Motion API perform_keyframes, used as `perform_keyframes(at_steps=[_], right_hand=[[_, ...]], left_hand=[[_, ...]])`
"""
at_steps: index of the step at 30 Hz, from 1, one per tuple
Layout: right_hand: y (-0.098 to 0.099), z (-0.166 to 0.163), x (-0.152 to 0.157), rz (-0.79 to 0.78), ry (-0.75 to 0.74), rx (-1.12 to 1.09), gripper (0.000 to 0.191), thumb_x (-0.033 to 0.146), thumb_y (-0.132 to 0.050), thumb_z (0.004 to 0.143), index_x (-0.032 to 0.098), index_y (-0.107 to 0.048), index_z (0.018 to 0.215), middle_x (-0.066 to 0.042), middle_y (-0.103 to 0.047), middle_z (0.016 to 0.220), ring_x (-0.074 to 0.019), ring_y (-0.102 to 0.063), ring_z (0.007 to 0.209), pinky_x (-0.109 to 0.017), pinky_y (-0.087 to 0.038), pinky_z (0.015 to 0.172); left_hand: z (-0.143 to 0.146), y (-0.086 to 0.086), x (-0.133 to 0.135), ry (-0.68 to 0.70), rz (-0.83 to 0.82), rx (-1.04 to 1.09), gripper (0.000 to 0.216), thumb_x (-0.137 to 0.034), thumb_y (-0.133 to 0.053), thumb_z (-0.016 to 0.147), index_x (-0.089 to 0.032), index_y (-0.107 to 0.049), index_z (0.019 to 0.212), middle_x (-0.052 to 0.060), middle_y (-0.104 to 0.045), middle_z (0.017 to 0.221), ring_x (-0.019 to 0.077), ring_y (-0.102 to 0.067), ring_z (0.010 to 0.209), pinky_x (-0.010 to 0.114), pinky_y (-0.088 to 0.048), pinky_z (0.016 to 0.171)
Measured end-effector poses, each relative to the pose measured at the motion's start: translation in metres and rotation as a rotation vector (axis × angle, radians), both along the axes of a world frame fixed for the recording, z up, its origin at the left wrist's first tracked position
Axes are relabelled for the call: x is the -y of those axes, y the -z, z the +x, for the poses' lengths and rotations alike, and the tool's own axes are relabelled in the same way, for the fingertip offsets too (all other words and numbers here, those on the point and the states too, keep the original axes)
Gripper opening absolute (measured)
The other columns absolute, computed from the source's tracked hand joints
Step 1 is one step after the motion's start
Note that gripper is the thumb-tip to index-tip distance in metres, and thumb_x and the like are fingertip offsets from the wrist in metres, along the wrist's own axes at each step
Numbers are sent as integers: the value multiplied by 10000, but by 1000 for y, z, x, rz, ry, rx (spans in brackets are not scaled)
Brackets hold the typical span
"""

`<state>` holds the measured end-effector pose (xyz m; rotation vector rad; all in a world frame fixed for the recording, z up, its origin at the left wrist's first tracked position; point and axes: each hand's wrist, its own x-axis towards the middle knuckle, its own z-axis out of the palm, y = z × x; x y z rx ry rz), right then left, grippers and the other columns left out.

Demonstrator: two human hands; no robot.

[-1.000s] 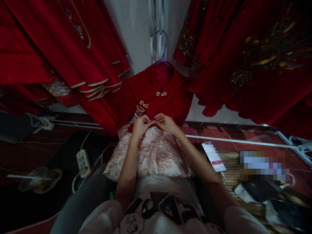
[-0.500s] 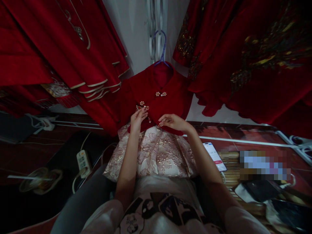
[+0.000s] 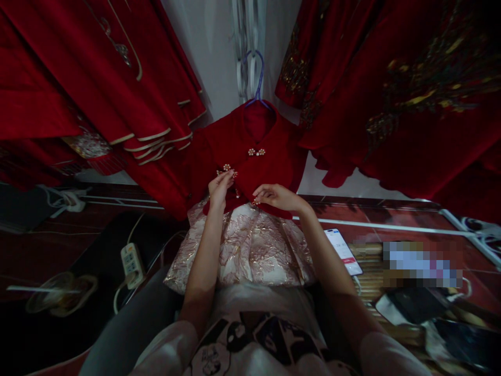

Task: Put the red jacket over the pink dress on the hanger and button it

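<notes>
A small red dress top (image 3: 274, 169) with a pale pink and gold brocade skirt (image 3: 250, 245) hangs before me from a purple hanger (image 3: 259, 78). Pearl flower fasteners (image 3: 257, 152) sit below its collar. On the left of its chest is a beaded flower ornament (image 3: 226, 167) with dangling parts; my left hand (image 3: 219, 189) is closed at it, thumb and fingers pinched together. My right hand (image 3: 276, 197) is curled at the red top's lower edge, fingertips closed by a small beaded piece (image 3: 256, 202). Its fingers partly hide what they grip.
Red garments (image 3: 136, 78) hang on the left, and embroidered red ones (image 3: 391, 104) on the right. A lit phone (image 3: 343, 251) lies on a bamboo surface (image 3: 370, 263) beside dark items. At left are a power strip (image 3: 132, 265) and a plastic cup (image 3: 62, 292) with a straw.
The whole view has shifted slightly. My left fingers have drawn closer together at the ornament. My right hand stays at the lower edge of the red top.
</notes>
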<state>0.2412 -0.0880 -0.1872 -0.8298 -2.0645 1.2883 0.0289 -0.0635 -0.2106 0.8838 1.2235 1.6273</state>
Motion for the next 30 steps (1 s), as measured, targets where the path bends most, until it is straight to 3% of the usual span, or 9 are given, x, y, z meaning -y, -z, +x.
perform_keyframes(at_steps=[3, 6, 10, 12, 15, 19, 25, 30], right_hand=[[-2, 1, 1, 8, 15, 1, 136, 200, -594, 825, 180, -641, 951, -25, -699, 844, -119, -655, 772, -296, -543, 762], [-6, 7, 2, -22, -6, 2, 134, 210, -596, 825, 169, -642, 945, -30, -705, 844, -116, -662, 776, -280, -539, 756], [-11, 20, 4, -104, -58, 29, 131, 204, -611, 810, 176, -651, 932, -30, -722, 848, -120, -677, 792, -277, -541, 764], [-12, 27, 4, -122, -77, 46, 126, 206, -604, 813, 184, -654, 927, -25, -724, 852, -117, -677, 792, -277, -541, 765], [-11, 36, 2, -123, -111, 79, 130, 216, -602, 814, 186, -658, 928, -25, -723, 858, -118, -670, 788, -277, -536, 756], [-13, 46, 1, -107, -100, 100, 151, 238, -593, 820, 187, -648, 952, -34, -721, 878, -128, -663, 812, -288, -521, 778], [-23, 52, 4, -109, -96, 156, 212, 292, -600, 820, 164, -641, 983, -58, -713, 911, -142, -651, 841, -299, -501, 806], [-24, 50, 5, -118, -74, 166, 234, 328, -614, 810, 173, -644, 983, -58, -708, 905, -150, -641, 846, -314, -497, 811]], left_hand=[[5, -1, -6, -93, 5, -1, 288, -338, -735, 675, -129, -711, 871, 78, -733, 937, 115, -668, 759, 240, -525, 719], [11, -7, -9, -27, -15, -68, 232, -348, -682, 737, -137, -711, 830, 47, -725, 856, 116, -648, 708, 239, -514, 667], [19, -27, -7, 45, 115, -468, 270, -423, -657, 775, -158, -708, 752, 23, -676, 710, 139, -614, 669, 244, -477, 654], [23, -41, -6, 4, 240, -720, 223, -392, -626, 815, -187, -713, 834, 29, -671, 776, 154, -609, 725, 271, -473, 735], [29, -61, -8, -14, 418, -1047, 189, -289, -602, 840, -233, -693, 996, 60, -633, 1005, 213, -572, 963, 359, -416, 925], [34, -78, -19, 26, 557, -1295, 239, -304, -608, 843, -195, -658, 1050, 121, -547, 1154, 323, -449, 1178, 478, -322, 1021], [36, -90, -33, 50, 682, -1628, 209, -316, -539, 879, -168, -616, 1006, 150, -541, 1205, 333, -451, 1194, 559, -298, 1042], [35, -95, -45, 142, 873, -1803, 209, -233, -491, 880, -165, -608, 1040, 106, -613, 1054, 258, -525, 1094, 593, -232, 1114]])
